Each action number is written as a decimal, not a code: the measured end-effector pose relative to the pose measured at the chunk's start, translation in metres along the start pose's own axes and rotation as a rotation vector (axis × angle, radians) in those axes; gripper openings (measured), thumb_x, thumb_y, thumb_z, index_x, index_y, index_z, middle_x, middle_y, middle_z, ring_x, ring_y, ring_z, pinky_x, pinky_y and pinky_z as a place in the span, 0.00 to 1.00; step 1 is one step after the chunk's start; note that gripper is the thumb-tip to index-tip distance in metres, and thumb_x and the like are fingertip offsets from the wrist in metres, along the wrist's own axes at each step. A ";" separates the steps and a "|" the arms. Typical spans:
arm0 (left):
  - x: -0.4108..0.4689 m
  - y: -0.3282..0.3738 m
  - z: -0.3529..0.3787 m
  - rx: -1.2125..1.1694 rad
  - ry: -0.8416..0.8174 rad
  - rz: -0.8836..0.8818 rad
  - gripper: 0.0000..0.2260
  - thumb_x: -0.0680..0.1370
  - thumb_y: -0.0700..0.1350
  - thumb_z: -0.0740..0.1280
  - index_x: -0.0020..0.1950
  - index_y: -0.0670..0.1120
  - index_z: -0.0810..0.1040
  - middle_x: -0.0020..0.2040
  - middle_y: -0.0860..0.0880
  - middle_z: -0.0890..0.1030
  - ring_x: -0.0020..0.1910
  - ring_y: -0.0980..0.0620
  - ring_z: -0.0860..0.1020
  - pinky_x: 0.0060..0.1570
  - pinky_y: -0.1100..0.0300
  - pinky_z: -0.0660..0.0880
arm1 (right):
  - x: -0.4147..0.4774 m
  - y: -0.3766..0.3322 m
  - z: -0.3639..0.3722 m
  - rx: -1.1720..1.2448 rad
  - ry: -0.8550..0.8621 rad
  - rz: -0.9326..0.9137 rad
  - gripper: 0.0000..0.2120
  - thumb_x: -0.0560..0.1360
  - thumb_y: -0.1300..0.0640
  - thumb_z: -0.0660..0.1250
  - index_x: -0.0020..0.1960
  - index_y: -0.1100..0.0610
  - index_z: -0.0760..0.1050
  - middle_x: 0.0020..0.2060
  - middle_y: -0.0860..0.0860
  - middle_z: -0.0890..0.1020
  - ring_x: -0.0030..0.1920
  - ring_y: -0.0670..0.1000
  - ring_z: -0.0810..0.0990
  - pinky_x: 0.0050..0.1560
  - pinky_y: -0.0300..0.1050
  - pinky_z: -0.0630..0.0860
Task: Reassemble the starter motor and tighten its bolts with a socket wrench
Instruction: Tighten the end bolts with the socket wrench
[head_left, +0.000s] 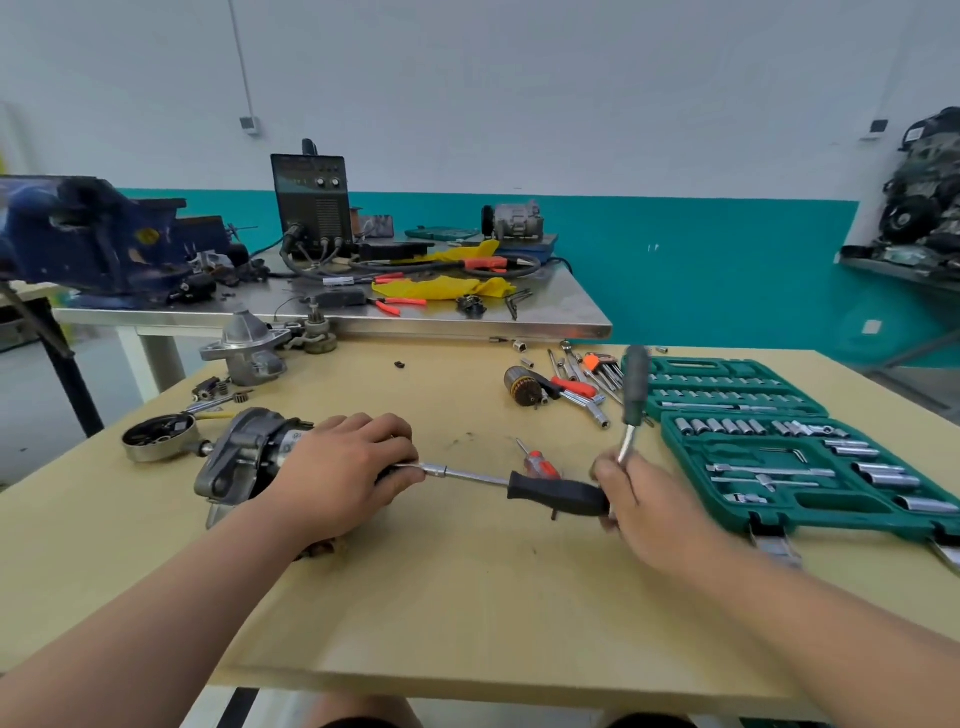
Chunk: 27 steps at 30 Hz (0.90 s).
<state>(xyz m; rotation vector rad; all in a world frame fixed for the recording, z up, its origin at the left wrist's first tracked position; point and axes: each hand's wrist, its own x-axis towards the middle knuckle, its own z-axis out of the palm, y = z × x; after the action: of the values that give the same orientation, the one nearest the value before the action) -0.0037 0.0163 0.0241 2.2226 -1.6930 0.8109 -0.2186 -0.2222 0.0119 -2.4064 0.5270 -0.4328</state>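
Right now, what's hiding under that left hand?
The motor. Its grey end pokes out past the left hand, and a long tool sticks out from under the fingers. Where the tool meets the motor is covered. The right hand pinches a wrench.

Starter motor (244, 457) lies on its side near the tabletop's (467, 597) left edge, left hand (343, 478) curled over its body. A black-handled socket driver (556, 496) runs from the motor's right end toward the tabletop's middle. Right hand (631, 499), blurred, pinches the metal end of a socket wrench (635, 384), dark handle pointing up. Small orange screwdriver (537, 462) just behind the driver. Open green socket set case (831, 519) along the right edge; armature (522, 384) toward the far edge.
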 end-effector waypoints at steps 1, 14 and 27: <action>0.000 0.001 -0.001 0.002 -0.018 -0.009 0.27 0.79 0.65 0.51 0.47 0.50 0.84 0.50 0.53 0.82 0.41 0.48 0.80 0.42 0.52 0.78 | -0.007 0.001 -0.003 -0.194 0.138 -0.236 0.08 0.82 0.54 0.58 0.46 0.53 0.72 0.30 0.44 0.75 0.26 0.43 0.71 0.28 0.38 0.68; -0.002 0.000 0.000 0.013 -0.072 0.006 0.23 0.77 0.62 0.54 0.45 0.50 0.84 0.49 0.55 0.82 0.40 0.50 0.80 0.40 0.56 0.76 | -0.003 0.013 -0.002 -0.368 0.049 -0.238 0.08 0.80 0.52 0.59 0.52 0.54 0.74 0.34 0.43 0.75 0.35 0.49 0.76 0.36 0.42 0.71; -0.012 -0.004 -0.006 -0.040 0.021 -0.039 0.21 0.76 0.61 0.58 0.44 0.49 0.84 0.48 0.53 0.82 0.39 0.49 0.81 0.41 0.53 0.78 | 0.003 0.001 0.011 -0.118 0.141 -0.209 0.10 0.82 0.53 0.54 0.46 0.54 0.71 0.28 0.42 0.74 0.25 0.42 0.72 0.26 0.35 0.66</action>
<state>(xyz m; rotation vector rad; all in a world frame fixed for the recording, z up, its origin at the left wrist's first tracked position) -0.0036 0.0303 0.0232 2.2059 -1.6360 0.7819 -0.2112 -0.2191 0.0035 -2.5686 0.3716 -0.6835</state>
